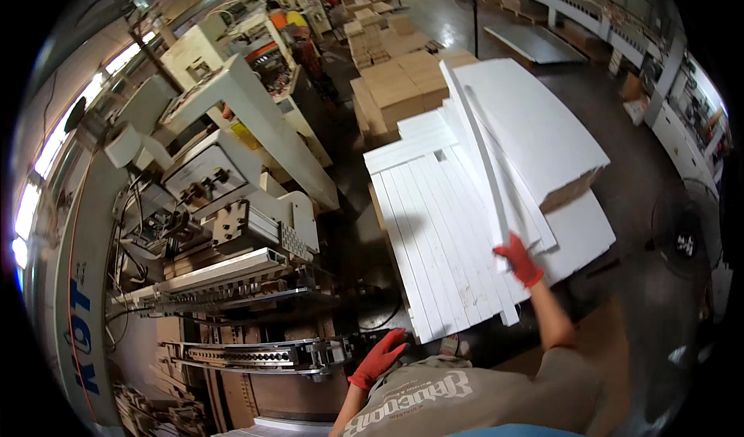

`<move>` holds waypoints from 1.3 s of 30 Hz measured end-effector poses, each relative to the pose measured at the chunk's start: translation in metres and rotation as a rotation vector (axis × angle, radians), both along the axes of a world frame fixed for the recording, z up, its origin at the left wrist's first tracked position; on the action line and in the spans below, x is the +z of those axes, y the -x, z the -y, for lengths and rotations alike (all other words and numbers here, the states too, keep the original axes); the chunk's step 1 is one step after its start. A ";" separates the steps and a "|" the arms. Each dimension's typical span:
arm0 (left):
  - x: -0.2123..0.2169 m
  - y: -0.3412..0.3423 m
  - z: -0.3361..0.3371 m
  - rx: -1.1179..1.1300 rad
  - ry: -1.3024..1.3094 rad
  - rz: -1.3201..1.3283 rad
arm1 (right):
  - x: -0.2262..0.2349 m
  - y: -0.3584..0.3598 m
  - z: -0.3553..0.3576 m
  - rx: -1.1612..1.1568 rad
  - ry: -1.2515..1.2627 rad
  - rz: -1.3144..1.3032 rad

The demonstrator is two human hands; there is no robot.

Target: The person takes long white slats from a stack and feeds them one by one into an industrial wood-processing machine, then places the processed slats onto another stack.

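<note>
Over the stack of white strips (434, 243), laid side by side probably for flat layers, our right hand (518, 260) grips the near end of a long white board (481, 158), likely the easiest to reach; our left hand's (378, 359) fingers extend loosely, seemingly empty.

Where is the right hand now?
In the head view, right of centre, the right hand holds a long white board by one end, near stacked white planks.
</note>
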State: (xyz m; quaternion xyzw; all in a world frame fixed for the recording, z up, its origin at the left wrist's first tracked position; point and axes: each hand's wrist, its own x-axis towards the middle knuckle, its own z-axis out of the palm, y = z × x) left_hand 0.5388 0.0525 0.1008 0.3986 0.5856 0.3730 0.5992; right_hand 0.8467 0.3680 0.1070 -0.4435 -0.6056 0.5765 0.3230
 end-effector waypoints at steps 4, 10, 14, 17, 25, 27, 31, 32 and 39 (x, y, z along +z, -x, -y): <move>0.065 -0.010 -0.036 0.000 -0.220 0.278 | 0.042 0.099 0.091 -0.093 -0.215 -0.222; 0.074 0.014 -0.002 0.263 -0.270 0.127 | 0.126 0.222 0.113 -0.107 -0.208 -0.568; 0.035 0.042 0.067 0.775 -0.464 0.362 | 0.190 0.199 0.067 -0.166 -0.832 -0.646; 0.028 0.099 0.132 0.918 -0.453 0.699 | 0.217 0.098 0.017 -0.314 -1.244 -0.175; 0.000 0.289 0.198 1.836 -0.955 0.918 | 0.114 0.201 0.065 -0.583 -0.579 -0.598; -0.011 0.344 0.194 1.864 -0.966 0.944 | 0.086 0.252 0.131 -0.388 -0.231 -0.512; -0.045 0.429 0.140 1.863 -0.782 0.756 | 0.037 0.331 0.207 0.035 0.118 -0.323; -0.065 0.449 0.145 1.984 -0.675 0.565 | 0.026 0.358 0.225 0.230 0.219 -0.269; -0.059 0.475 0.096 1.936 -0.664 -0.048 | -0.028 0.475 0.267 0.298 0.439 -0.346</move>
